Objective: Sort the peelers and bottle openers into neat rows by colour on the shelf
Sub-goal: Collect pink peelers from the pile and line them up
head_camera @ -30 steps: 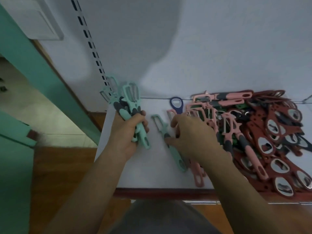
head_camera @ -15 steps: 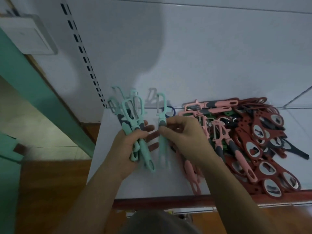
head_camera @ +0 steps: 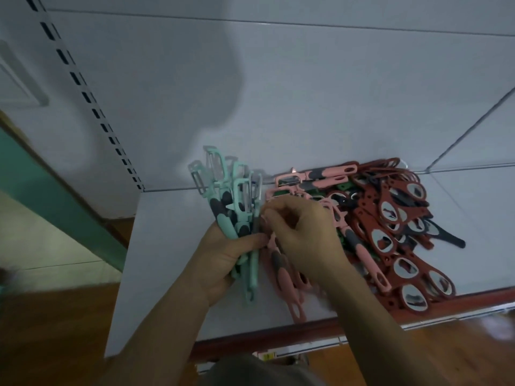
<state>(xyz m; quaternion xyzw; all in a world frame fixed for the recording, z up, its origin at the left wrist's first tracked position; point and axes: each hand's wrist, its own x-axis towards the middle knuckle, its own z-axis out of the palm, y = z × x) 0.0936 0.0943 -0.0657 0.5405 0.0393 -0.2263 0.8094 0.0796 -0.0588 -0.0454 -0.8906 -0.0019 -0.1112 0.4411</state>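
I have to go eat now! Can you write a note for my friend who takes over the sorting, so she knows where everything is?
Left hand: grips a bunch of mint peelers.
Right hand: curled fingers at the bunch's edge; whether it pinches one is unclear.
Pink peelers and red openers lie jumbled on the shelf.
Done: several mint ones are gathered in hand.
Left: lay them in a row, then sort pink, red and the rest.
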